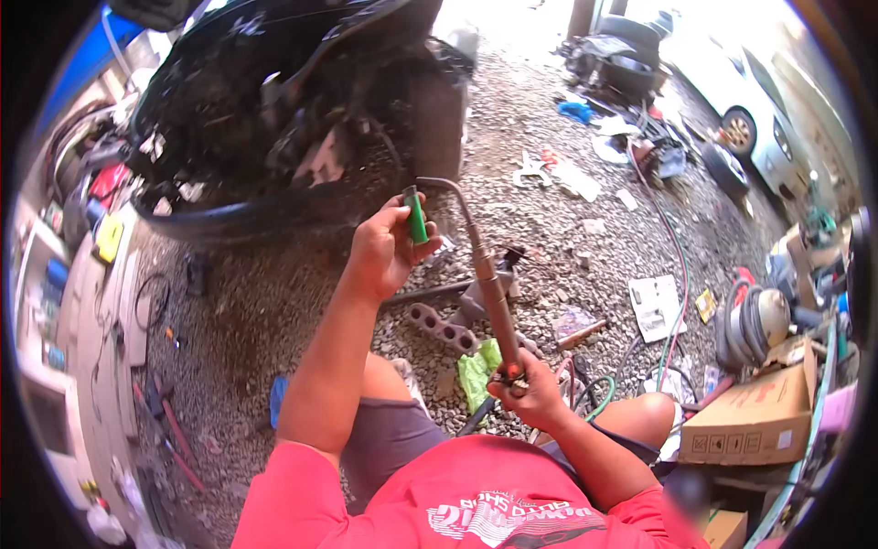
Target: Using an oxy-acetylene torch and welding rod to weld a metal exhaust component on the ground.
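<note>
My left hand (382,254) is closed around a green lighter (418,221), held upright with its metal top uppermost. In my right hand (535,398) I grip the handle of a gas welding torch (495,297), fingers wrapped near its red valve knob. The torch's thin neck bends left, and its tip is right beside the top of the lighter. No flame can be made out. On the gravel below lies a metal manifold (444,329) with a row of round holes. A light green cloth or bag (478,373) lies close to my right hand.
The opened front of a dark car (274,119) stands ahead on the left. Red and green hoses (679,265) run over the gravel (540,220) on the right. A cardboard box (754,407) is at my right, a white car (750,101) farther off. Boards (96,329) line the left side.
</note>
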### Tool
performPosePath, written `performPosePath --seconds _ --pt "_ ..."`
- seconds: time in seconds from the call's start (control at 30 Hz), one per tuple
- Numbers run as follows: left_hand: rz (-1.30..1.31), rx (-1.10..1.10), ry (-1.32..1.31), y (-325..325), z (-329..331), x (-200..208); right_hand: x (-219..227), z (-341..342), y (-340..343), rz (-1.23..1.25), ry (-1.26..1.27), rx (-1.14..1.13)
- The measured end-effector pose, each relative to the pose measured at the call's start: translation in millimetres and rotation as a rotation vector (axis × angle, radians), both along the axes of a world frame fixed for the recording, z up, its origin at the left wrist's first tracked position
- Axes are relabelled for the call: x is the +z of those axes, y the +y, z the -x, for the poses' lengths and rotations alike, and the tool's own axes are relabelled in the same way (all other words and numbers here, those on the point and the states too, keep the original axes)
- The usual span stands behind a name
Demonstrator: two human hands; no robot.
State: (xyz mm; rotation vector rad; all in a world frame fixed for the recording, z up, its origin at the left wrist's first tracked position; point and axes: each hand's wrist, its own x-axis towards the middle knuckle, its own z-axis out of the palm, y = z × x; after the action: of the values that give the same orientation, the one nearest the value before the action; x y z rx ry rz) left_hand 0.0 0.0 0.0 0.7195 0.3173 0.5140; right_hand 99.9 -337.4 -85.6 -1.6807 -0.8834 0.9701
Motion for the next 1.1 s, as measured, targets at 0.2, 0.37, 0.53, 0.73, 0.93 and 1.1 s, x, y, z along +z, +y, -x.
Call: performPosePath --seconds 0.2,0.37,0.53,0.73,0.93,1.1 --pt "0.105 0.155 0.068 -13 -76 -24 7 -39 -15 -0.004 -0.113 -0.079" --pt "0.117 0.175 0.076 -20 -116 -49 -7 -47 -21 0.069 -0.129 -0.118" --pt "0.185 0.131 0.136 -14 -137 -52 -22 -53 -14 0.027 -0.144 -0.139" --pt "0.348 0.057 0.073 -1 -152 -70 -29 -55 -10 0.060 0.095 -0.175" --pt "0.332 0.163 0.133 -20 -159 -55 -18 -55 -5 0.065 0.207 -0.208" --pt "0.303 0.008 0.214 -24 -155 -78 -11 -62 -7 -0.002 0.422 -0.301"
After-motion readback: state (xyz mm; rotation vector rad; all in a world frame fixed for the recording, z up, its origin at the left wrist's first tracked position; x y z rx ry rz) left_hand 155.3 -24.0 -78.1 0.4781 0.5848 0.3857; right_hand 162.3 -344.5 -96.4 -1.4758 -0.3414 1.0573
